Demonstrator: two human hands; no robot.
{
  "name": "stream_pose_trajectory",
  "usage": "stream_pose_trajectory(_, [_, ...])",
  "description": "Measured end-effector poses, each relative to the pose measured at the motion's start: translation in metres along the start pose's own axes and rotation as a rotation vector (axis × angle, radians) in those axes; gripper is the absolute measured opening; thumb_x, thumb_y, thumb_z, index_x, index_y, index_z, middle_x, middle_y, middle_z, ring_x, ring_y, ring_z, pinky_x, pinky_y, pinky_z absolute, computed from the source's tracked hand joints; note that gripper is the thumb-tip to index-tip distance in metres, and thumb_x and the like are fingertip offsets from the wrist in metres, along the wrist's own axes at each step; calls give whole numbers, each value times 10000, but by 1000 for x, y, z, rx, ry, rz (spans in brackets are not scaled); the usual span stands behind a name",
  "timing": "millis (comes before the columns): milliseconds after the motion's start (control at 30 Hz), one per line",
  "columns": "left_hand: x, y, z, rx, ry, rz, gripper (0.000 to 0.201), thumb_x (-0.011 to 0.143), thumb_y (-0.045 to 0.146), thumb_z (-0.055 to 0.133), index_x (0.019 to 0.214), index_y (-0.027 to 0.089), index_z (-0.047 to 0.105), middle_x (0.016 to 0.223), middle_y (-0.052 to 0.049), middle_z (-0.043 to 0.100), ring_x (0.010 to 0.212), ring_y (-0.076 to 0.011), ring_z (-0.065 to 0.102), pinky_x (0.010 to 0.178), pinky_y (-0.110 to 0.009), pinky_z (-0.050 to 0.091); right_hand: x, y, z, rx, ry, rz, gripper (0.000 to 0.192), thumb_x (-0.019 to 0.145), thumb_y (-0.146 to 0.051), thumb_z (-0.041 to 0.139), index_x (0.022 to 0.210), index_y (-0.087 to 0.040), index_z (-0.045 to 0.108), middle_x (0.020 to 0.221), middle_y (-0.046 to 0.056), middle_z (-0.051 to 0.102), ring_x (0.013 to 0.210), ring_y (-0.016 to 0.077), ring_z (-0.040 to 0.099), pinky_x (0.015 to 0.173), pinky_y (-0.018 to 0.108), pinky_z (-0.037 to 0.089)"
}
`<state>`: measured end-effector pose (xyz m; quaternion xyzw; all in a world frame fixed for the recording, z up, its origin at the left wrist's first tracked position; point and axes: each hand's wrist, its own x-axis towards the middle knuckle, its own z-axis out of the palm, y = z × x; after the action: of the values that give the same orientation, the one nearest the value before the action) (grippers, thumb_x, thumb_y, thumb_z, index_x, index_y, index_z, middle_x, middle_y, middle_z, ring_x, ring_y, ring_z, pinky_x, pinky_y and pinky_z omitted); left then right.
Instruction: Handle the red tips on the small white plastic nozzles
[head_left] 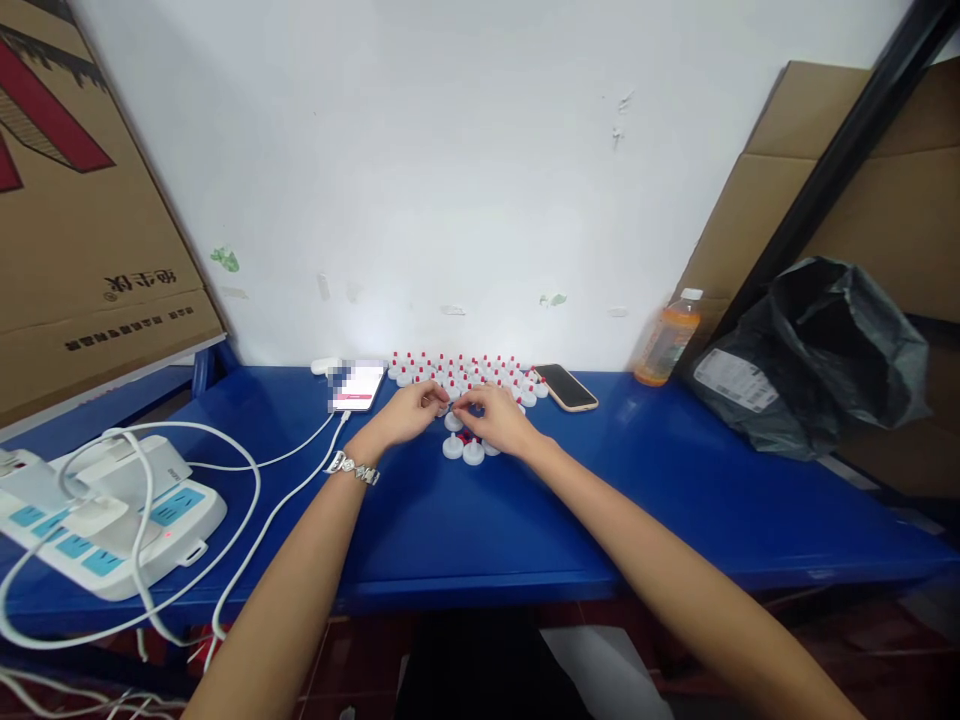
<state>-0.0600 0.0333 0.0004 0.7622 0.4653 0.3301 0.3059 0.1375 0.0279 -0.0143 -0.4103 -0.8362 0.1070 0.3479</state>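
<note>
Many small white caps (465, 375) with red tips stand in rows on the blue desk (675, 500). Left hand (411, 410) and right hand (499, 418) pinch one cap between them, fingers clenched.

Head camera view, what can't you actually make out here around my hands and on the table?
- What the left hand and right hand pinch between them: too small, covered by fingertips.
- Some white caps with red tips: hidden behind both hands, so no count.
- The lit phone: its screen is blurred.
- The power strip: cut off by the left edge.
- The bottle: its label is too small to read.
</note>
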Motion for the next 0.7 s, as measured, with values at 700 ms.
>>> stream_pose_trajectory(700, [-7, 1, -9, 156, -153, 37, 268, 767, 415, 644, 873, 195, 754, 861, -58, 744, 757, -201, 654, 677, -289, 480, -13, 17, -26, -19, -46, 55, 156, 771, -136, 616, 853, -201, 732, 813, 2, 737, 766, 153, 627, 794, 299, 417])
